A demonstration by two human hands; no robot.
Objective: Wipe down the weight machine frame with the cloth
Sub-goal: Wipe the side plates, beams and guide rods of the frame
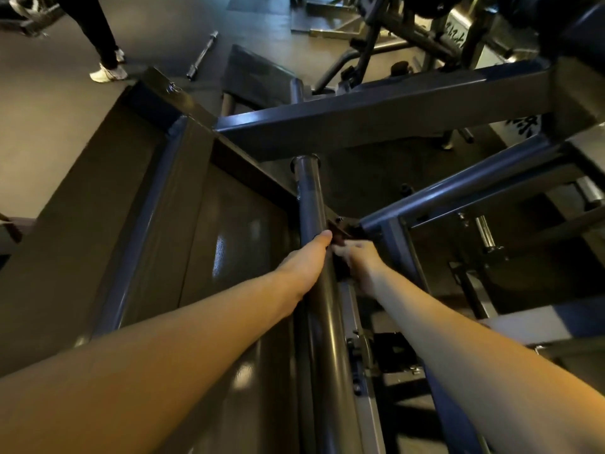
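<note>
The dark blue-grey weight machine frame (pixel 360 116) fills the view, seen from above. A round upright tube (pixel 309 198) runs down the middle. My left hand (pixel 307 263) grips this tube, thumb lying along its near side and fingers hidden behind it. Just right of the tube, my right hand (pixel 360 260) is blurred and presses a small dark cloth (pixel 339 229) against the joint where a slanted bar (pixel 458 188) meets the frame. Most of the cloth is hidden in shadow under the fingers.
A person's legs in white shoes (pixel 108 72) stand at the top left. A short barbell (pixel 201 55) lies on the floor nearby. Another machine (pixel 393 27) stands at the top right, and a chrome peg (pixel 484 231) sticks out at the right.
</note>
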